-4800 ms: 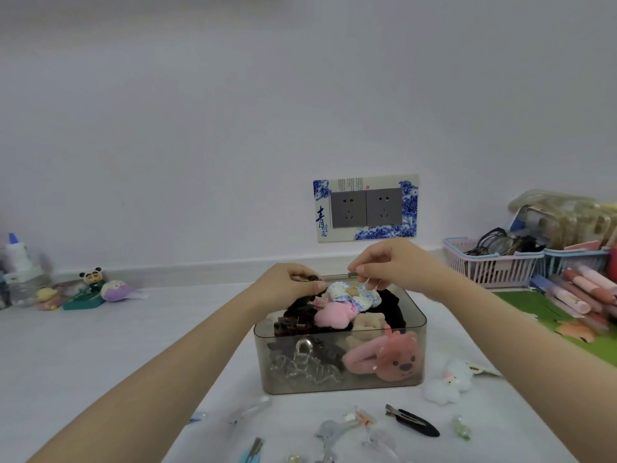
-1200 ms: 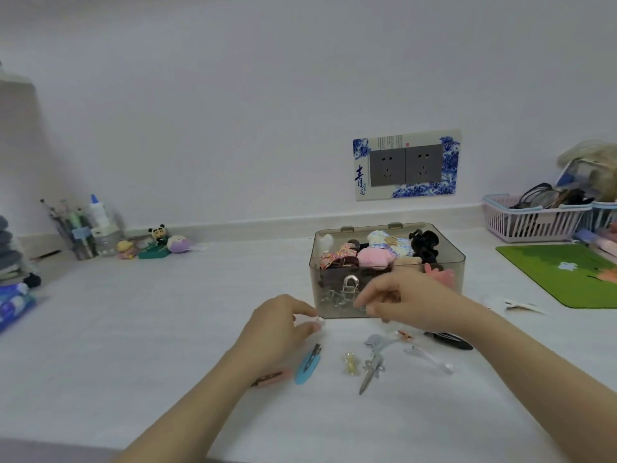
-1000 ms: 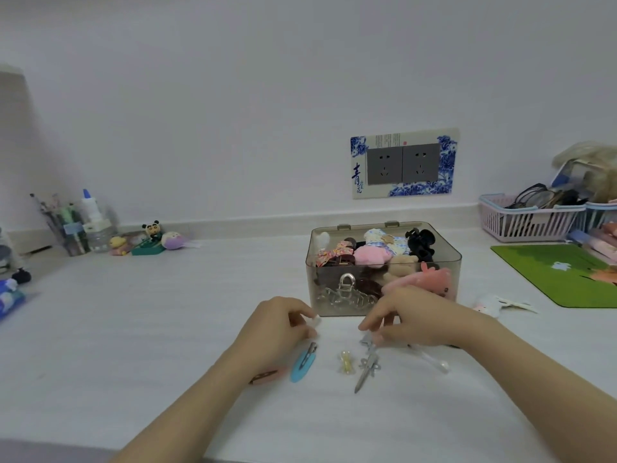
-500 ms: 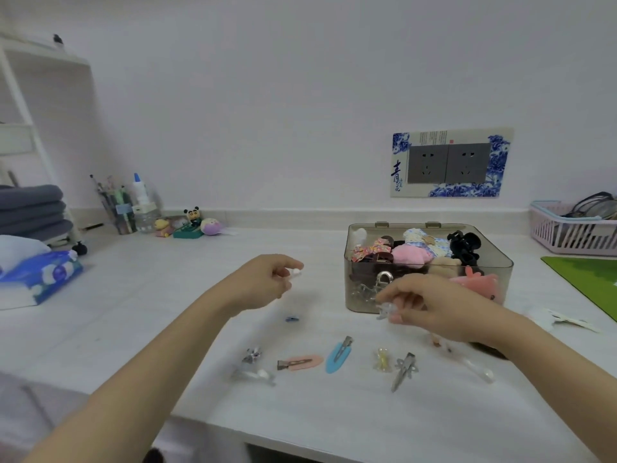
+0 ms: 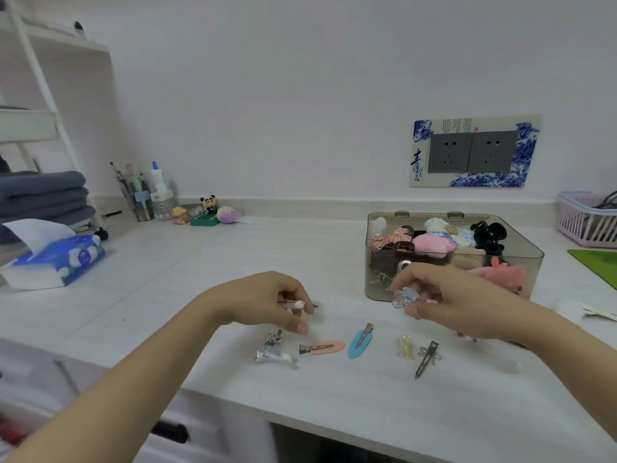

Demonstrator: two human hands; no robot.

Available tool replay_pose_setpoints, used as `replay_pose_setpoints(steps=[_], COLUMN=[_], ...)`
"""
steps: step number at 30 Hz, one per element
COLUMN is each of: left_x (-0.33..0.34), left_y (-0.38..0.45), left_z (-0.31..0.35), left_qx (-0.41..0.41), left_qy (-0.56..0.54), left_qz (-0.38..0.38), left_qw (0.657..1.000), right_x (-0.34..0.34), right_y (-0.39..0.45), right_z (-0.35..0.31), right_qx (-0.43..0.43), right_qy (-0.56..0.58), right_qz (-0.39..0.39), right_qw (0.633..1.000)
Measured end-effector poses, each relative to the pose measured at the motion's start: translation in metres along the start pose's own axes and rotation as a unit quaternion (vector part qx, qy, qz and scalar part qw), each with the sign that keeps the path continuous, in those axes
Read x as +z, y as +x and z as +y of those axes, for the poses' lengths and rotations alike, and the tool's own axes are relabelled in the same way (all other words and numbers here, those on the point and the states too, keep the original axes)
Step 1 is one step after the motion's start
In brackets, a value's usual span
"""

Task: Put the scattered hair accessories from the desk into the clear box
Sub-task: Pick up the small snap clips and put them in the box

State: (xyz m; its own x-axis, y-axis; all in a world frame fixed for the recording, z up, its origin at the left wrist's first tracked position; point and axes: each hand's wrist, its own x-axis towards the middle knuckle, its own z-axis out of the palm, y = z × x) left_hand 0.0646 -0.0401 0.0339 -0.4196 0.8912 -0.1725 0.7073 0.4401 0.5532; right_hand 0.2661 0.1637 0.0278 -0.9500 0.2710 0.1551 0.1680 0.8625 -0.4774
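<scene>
The clear box [image 5: 531, 253] stands on the white desk at the right, filled with plush and fabric hair accessories. My right hand [image 5: 447, 299] hovers in front of it, pinching a small clear and pale blue clip [image 5: 404, 296]. My left hand [image 5: 267, 300] is lower left, fingers closed on a small white-tipped clip [image 5: 294, 304]. On the desk below lie a silver clip [image 5: 273, 350], a pink snap clip [image 5: 322, 347], a blue snap clip [image 5: 360, 340], a small yellow clip [image 5: 405, 345] and a metal bow clip [image 5: 426, 358].
A tissue pack [image 5: 55, 259] and folded grey towels [image 5: 43, 195] sit at the left by a white shelf. Small figurines [image 5: 208, 212] and a pen cup stand at the back wall. A pink basket [image 5: 584, 222] and green mat [image 5: 597, 262] are at the right. The desk's front edge is close below the clips.
My left hand has dropped toward the desk with its small clip. My right hand has risen slightly in front of the box, holding the clear clip. The view has shifted left.
</scene>
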Motion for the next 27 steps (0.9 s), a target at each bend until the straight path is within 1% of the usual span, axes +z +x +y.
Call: replay_pose_setpoints(steps=[4,9,12,16,21,24,27], left_x=[0.001,0.010,0.020,0.025,0.029,0.034,0.042], left_y=[-0.023,-0.036,-0.038,-0.036,-0.026,-0.017,-0.006], left_z=[-0.005,-0.011,-0.010,-0.003,0.022,0.038,0.054], left_qx=[-0.001,0.003,0.014,0.024,0.065,0.084,0.114], left_qy=[0.027,0.059,0.071,0.063,0.043,0.043,0.027], left_qz=[-0.017,-0.016,0.000,0.012,0.048,0.050,0.045], left_qw=[0.999,0.998,0.997,0.998,0.996,0.994,0.992], right_x=[0.007,0.015,0.018,0.014,-0.006,-0.015,-0.021], right_y=[0.001,-0.006,-0.014,-0.026,-0.044,-0.056,-0.071], right_z=[-0.012,-0.022,-0.026,-0.024,-0.008,0.003,0.007], right_qx=[-0.031,-0.034,-0.023,-0.004,0.042,0.062,0.064], right_qy=[-0.021,-0.020,-0.015,-0.018,-0.043,-0.079,-0.064], right_qz=[-0.001,-0.005,-0.004,0.025,0.064,0.068,0.064], right_qw=[0.999,0.999,1.000,1.000,0.996,0.993,0.994])
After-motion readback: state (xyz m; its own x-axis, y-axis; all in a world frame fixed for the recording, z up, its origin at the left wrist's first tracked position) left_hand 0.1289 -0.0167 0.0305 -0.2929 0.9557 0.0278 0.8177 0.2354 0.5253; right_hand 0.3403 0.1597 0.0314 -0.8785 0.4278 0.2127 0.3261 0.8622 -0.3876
